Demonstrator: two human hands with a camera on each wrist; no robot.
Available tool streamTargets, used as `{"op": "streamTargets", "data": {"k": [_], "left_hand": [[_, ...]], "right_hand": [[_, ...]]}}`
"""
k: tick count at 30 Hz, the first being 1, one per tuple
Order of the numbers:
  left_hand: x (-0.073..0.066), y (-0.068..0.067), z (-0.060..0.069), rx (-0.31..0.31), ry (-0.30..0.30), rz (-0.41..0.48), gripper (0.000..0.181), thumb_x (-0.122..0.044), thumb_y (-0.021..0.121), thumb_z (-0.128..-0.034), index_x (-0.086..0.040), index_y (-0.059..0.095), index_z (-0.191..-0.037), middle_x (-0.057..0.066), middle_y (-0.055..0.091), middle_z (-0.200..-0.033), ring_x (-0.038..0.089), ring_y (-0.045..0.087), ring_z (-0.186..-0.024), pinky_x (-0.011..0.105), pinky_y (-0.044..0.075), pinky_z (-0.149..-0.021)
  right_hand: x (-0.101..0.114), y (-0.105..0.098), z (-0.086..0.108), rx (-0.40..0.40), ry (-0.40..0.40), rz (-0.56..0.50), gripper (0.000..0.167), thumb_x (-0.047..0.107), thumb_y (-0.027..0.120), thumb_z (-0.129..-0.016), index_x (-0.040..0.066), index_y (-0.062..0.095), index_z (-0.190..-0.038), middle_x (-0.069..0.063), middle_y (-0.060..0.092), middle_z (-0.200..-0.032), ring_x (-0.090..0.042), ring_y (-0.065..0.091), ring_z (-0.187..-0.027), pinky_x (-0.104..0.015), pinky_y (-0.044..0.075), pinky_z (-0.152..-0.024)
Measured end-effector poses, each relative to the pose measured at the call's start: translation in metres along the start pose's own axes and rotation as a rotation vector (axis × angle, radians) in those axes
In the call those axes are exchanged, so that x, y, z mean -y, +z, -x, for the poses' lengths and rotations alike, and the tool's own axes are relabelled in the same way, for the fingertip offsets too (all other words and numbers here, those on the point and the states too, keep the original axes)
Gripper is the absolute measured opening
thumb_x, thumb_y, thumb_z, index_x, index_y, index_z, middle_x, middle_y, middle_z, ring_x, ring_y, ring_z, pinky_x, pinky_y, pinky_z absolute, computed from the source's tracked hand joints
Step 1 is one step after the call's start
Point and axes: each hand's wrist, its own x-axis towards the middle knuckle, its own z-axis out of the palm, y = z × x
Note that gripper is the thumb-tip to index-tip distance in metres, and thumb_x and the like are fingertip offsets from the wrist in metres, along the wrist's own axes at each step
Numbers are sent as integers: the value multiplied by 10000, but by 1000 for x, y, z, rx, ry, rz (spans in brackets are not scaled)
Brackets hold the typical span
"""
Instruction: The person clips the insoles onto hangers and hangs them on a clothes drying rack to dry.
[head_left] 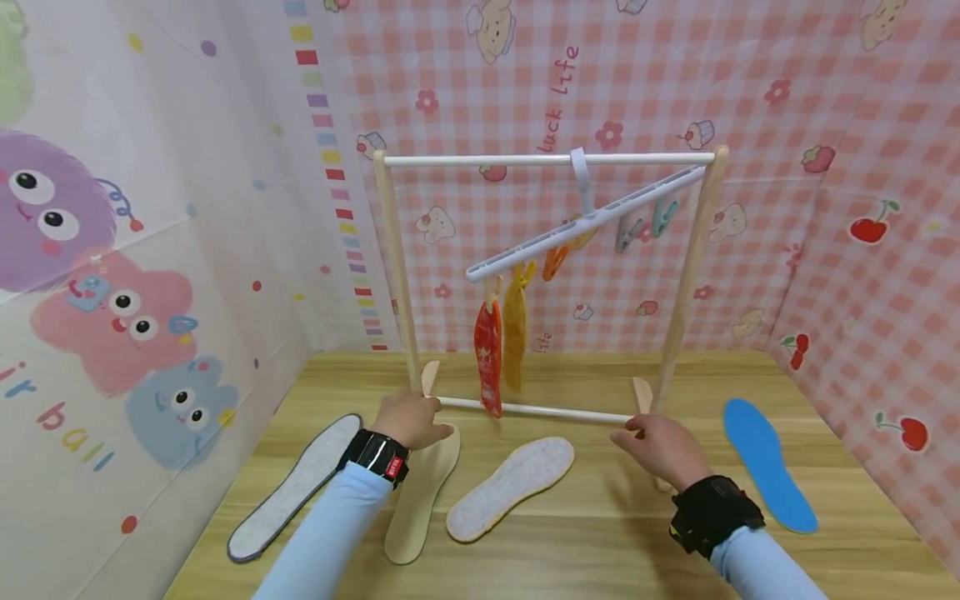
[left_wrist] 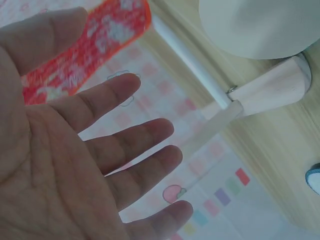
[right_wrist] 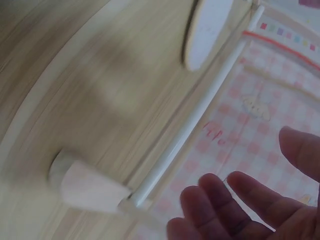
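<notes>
My left hand [head_left: 408, 421] is beside the left foot of a wooden rack [head_left: 396, 267]. In the left wrist view its fingers are spread and hold nothing. Near the right foot is my right hand [head_left: 663, 446], its fingers loosely bent and holding nothing in the right wrist view. A white hanger [head_left: 525, 252] hangs tilted from the top bar [head_left: 487, 160], its left end lower. Near that low end hang a red patterned insole [head_left: 488, 358] and a yellow insole [head_left: 514, 325]. An orange clip [head_left: 554, 262], a grey clip [head_left: 628, 236] and a green clip [head_left: 663, 217] also hang there.
On the wooden table lie a dark-edged grey insole [head_left: 300, 492], a beige insole [head_left: 425, 500] partly under my left hand, a yellow-edged grey insole [head_left: 513, 487] and a blue insole [head_left: 768, 467]. A low white bar [head_left: 555, 411] joins the rack's sides. Patterned cloth [head_left: 465, 100] stands behind.
</notes>
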Motion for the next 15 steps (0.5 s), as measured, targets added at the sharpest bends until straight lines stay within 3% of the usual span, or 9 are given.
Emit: {"op": "streamTargets", "data": {"k": [8, 15], "left_hand": [[12, 5, 17, 29, -75, 21, 424, -399, 700, -883, -79, 694, -1163, 149, 675, -1143, 389, 596, -1083, 599, 431, -888], [11, 10, 16, 58, -91, 61, 446, -411, 692, -889, -74, 689, -1183, 161, 646, -1180, 415, 570, -1114, 642, 376, -944]], "right_hand": [[-24, -13, -7, 76, 28, 97, 537, 369, 611, -972, -110, 614, -1214, -286, 651, -1135, -433, 634, -996, -537, 508, -816], [-65, -42, -13, 126, 120, 160, 691, 449, 544, -987, -187, 526, -1257, -377, 563, -1225, -534, 555, -1094, -575, 477, -862]]}}
